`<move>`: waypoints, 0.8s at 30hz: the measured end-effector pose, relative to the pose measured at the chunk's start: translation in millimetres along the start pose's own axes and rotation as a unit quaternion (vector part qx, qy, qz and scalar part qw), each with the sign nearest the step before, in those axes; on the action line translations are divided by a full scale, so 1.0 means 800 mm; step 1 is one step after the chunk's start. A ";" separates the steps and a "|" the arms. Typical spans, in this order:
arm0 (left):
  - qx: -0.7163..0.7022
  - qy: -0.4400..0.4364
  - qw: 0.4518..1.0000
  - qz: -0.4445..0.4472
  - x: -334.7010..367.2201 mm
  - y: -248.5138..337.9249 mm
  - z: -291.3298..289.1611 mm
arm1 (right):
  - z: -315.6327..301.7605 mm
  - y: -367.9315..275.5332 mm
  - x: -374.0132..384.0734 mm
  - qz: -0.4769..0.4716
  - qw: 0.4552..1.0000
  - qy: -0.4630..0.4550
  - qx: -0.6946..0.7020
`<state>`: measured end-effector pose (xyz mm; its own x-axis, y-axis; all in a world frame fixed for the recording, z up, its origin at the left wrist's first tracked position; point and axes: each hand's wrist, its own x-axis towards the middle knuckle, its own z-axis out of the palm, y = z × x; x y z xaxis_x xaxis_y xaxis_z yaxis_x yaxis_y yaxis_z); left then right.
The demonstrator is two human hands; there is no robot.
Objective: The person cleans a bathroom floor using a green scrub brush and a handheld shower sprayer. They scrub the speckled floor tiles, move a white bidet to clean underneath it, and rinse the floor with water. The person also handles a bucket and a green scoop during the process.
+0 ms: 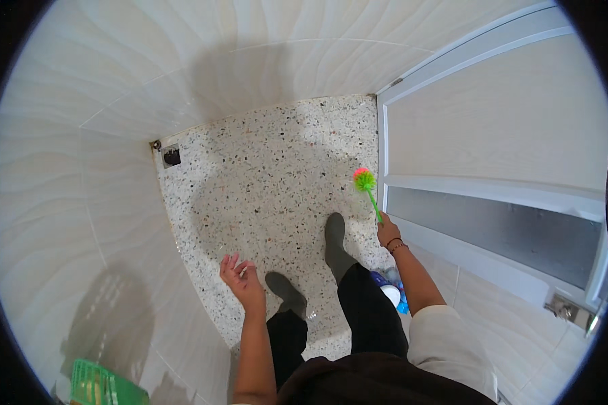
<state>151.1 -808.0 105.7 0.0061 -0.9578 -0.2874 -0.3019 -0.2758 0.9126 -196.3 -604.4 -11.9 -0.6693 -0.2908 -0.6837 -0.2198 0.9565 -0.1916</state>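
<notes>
1. Landmark for my notes: the pale, white-framed door (490,115).
2. Brush (365,181), round head in green and pink, green handle: just beside the door's frame as I see it. From this high view I cannot tell whether the bristles touch the speckled floor (270,169).
3. Right hand (388,231), near the door's lower panel: fingers closed around the handle's end; single fingertips are hidden from me.
4. Left hand (243,280), well apart from the door: fingers loosely curled and parted, nothing seen in them.
5. Floor drain (171,156): corner across from the door. Boots (334,237) stand between drain and door.
6. My judgement on working it well: keep the wrist firm, lay the bristles flat, use short strokes along the door's foot, and keep the handle clear of the frame.
7. Caution: white-and-blue containers (390,295) sit near the door, beside the right leg; a wide backswing could knock them.
</notes>
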 end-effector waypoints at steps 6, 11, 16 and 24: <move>-0.049 -0.026 0.998 -0.025 0.079 -0.076 0.044 | 0.065 0.002 0.193 0.025 0.982 0.028 -0.186; -0.047 -0.099 0.994 -0.006 0.120 -0.112 0.105 | 0.041 -0.085 0.354 -0.010 0.986 0.167 -0.026; 0.075 -0.169 0.980 0.070 0.172 -0.120 0.156 | 0.043 -0.145 0.435 -0.089 0.976 0.200 -0.013; -0.001 -0.154 0.977 0.148 0.218 -0.094 0.208 | 0.086 -0.139 0.452 -0.011 0.952 0.285 0.115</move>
<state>16.2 -941.1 -61.2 -0.3689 -0.9256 -0.0851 -0.2455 0.0087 0.9694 -365.2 -814.1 -286.0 -0.9566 -0.2139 -0.1981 -0.1218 0.9107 -0.3948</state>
